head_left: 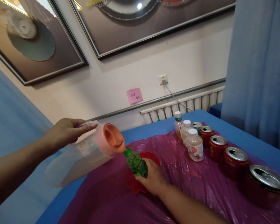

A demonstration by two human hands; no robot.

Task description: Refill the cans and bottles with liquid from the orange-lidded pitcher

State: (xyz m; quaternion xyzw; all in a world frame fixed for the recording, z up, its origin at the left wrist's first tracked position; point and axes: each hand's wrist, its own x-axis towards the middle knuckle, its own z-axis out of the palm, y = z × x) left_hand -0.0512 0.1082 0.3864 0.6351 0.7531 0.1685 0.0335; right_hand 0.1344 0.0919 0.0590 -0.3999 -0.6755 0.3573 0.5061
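Note:
My left hand (72, 132) is closed on a translucent pitcher (84, 158) with an orange lid, tilted so that its spout end points right and slightly down. The spout is close to the mouth of a small green bottle (135, 163). My right hand (151, 177) is wrapped round the bottle's lower part and holds it leaning left. Below the bottle lies a red scalloped dish (131, 183), partly hidden by the bottle and the hand. Whether liquid runs between spout and bottle cannot be made out.
White-capped bottles (195, 147) and several opened cans (218, 147) stand in rows on the right. Purple plastic sheeting (102, 199) covers part of the blue table (206, 119). A radiator (200, 100) and a wall socket (163, 79) are behind; blue curtains hang at both sides.

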